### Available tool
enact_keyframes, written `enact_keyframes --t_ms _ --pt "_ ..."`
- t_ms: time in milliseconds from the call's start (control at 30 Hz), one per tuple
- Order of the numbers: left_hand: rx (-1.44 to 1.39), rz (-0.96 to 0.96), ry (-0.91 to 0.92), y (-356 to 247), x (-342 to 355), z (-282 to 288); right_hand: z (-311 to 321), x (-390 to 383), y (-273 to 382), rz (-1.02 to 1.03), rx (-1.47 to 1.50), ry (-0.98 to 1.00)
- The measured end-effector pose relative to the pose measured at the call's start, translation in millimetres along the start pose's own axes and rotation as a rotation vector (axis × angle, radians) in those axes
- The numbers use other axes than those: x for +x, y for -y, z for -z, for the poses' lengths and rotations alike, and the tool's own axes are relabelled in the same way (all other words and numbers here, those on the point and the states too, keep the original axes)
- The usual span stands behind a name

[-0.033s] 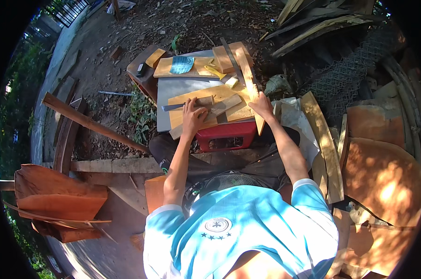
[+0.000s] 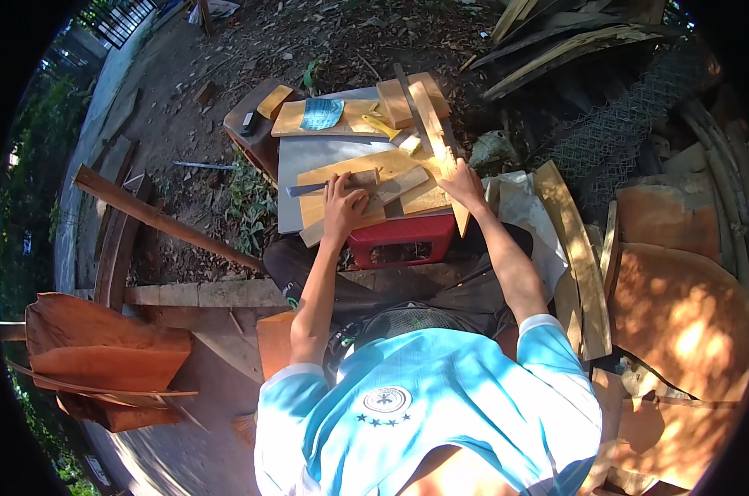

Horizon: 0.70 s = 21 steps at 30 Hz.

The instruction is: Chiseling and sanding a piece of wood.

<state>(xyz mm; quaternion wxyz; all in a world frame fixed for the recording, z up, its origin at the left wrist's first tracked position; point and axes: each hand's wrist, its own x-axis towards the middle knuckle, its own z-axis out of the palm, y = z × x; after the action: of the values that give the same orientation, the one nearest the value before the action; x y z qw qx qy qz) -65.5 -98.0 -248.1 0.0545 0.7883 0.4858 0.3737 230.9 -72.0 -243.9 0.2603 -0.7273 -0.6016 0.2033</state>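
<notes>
My left hand (image 2: 344,207) curls over a small wooden block (image 2: 363,178), pressing it against a wide yellowish board (image 2: 428,198). A flat grey-blue strip (image 2: 306,189), perhaps a blade, sticks out to the left from under its fingers. Beside the thumb, a narrow wooden slat (image 2: 403,187) slants across the board. At the board's right side my right hand (image 2: 464,185) is closed round the near part of a long wooden strip (image 2: 428,116) with a pointed near end. Along that strip's left edge lies a thin dark bar (image 2: 411,103).
On the grey tabletop (image 2: 290,174) are a yellow-handled brush (image 2: 381,126), blue sandpaper-like sheet (image 2: 322,114) and thick wood block (image 2: 395,101). A red stool (image 2: 403,256) stands at the near side. Long planks (image 2: 585,264) lie right; a wooden pole (image 2: 167,221) lies left.
The far end of the long wooden strip has swung slightly left. My right hand has shifted a little on it, and my left hand stays in place.
</notes>
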Motion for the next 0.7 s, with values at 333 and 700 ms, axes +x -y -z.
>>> enact_keyframes --t_ms 333,700 --pt "0.143 0.026 -0.002 -1 -3 -9 -20 0 9 0.241 -0.138 -0.209" --pt "0.064 0.128 0.070 -4 16 4 -26 -5 8 0.274 -0.147 -0.318"
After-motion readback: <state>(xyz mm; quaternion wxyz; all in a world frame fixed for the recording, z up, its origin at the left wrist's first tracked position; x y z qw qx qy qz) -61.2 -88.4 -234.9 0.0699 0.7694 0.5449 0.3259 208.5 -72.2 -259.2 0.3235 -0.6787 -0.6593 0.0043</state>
